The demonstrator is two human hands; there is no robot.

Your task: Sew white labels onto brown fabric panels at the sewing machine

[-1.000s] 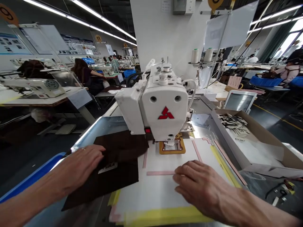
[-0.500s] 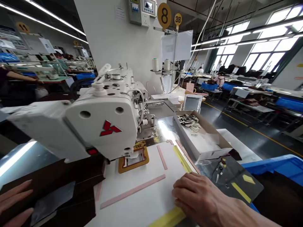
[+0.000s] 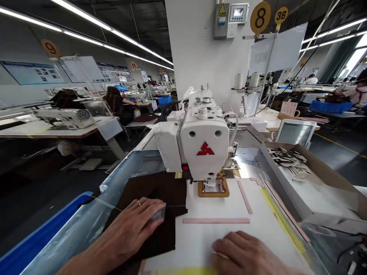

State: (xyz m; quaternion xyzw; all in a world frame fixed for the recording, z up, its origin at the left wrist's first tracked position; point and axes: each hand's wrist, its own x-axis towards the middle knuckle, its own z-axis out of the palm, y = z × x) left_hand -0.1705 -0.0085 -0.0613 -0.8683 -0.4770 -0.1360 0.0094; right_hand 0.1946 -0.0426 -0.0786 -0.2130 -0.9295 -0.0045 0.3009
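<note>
My left hand (image 3: 137,225) lies over dark brown fabric (image 3: 163,187), its fingers and thumb closed about a small grey, partly see-through piece (image 3: 157,217). Most of that piece is hidden under the hand. My right hand (image 3: 243,254), smeared by motion, is low over the white template sheet (image 3: 212,238) with its fingers curled in; anything inside them is hidden. Pink strips (image 3: 216,220) and yellow tape mark the sheet. Beyond the hands stands a white sewing machine (image 3: 205,141), with a tan frame (image 3: 213,189) under its head. The fabric lies left of this frame.
An open cardboard box (image 3: 318,183) at the right holds several black-and-white labels (image 3: 288,158). Thread cones (image 3: 239,81) stand behind the machine. A blue bin (image 3: 51,233) sits at lower left. Another sewing machine (image 3: 67,117) and a person (image 3: 114,103) are further left.
The view has swung left. My left hand, spread over the fabric before, has closed about the grey piece. My right hand has shifted left and nearer over the sheet.
</note>
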